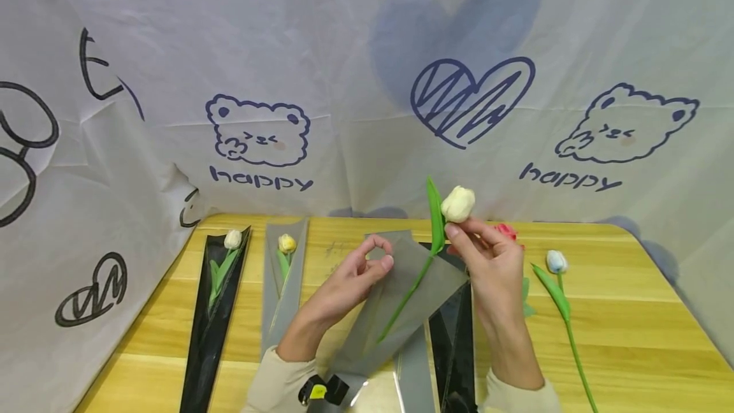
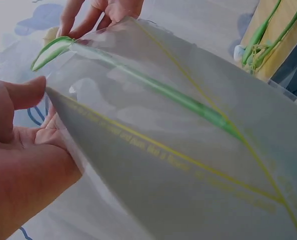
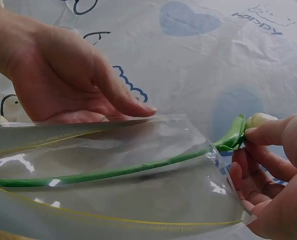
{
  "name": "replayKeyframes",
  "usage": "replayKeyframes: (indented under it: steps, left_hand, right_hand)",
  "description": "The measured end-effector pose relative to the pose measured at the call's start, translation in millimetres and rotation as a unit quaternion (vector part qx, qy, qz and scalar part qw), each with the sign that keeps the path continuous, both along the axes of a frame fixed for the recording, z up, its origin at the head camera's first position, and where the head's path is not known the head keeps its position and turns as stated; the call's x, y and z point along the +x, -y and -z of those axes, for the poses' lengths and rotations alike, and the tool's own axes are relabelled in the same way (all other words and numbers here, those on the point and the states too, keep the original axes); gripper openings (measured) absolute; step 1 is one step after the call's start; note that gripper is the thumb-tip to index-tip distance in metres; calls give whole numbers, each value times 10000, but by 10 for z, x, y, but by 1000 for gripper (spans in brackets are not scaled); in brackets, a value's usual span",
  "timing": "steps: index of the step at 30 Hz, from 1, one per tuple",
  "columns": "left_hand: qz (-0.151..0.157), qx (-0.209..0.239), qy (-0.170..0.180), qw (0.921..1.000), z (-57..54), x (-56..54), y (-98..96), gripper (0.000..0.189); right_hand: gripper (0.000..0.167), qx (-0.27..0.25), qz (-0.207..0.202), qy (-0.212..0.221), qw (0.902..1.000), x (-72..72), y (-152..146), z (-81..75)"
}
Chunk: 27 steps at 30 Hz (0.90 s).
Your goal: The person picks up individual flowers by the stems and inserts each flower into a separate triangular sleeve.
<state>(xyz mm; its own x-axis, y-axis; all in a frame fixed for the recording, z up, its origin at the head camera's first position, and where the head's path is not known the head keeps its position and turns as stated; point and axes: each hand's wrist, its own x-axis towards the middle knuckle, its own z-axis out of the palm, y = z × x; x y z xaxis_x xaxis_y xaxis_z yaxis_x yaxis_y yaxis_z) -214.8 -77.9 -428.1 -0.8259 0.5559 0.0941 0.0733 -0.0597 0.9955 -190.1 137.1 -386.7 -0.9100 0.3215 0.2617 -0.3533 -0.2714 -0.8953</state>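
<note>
Pinching the white tulip (image 1: 459,204) near its top, my right hand (image 1: 497,273) is at the mouth of a grey sleeve (image 1: 375,311), whose left edge my left hand (image 1: 351,276) grips, all above the counter (image 1: 642,317). Left of them lie a black sleeve (image 1: 201,349) and a yellow tulip (image 1: 287,244); right, wood stretches from a blue tulip (image 1: 557,262) to the counter's edge. From the left wrist, my thumb (image 2: 27,95) meets the sleeve's corner, and the stem (image 2: 163,89) runs under its clear front. From the right wrist, there is room on both sides of the stem inside; leaf (image 3: 234,132) and bloom (image 3: 261,118) sit beyond the mouth's edge.
</note>
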Motion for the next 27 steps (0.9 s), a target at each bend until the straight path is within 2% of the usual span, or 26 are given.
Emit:
replayKeyframes:
  steps: [4,9,15,19,22,25,27]
  left_hand:
    - [-29,379,-51,9993,-20,11,-9,7]
    - [-240,716,-69,9971,-46,30,-42,4]
    - [-751,993,124,9921,-100,90,-107,4]
    - [-1074,1277,234,9857,-148,117,-145,10]
    - [-1263,1275,182,9836,-187,122,-130,12]
    - [-1166,1032,160,9877,-203,119,-77,3]
    - [-794,696,198,9942,-180,108,-17,14]
  right_hand:
    - [12,66,-11,35,10000,-5,0,-1]
    - [11,337,-12,165,9993,7,-3,-2]
    - [13,786,-286,384,9958,40,17,13]
    - [16,842,-402,471,9945,49,41,5]
    - [17,892,-480,477,9937,54,51,-14]
    - [14,881,-493,475,9938,63,54,-29]
    - [14,793,-436,464,9948,71,55,-33]
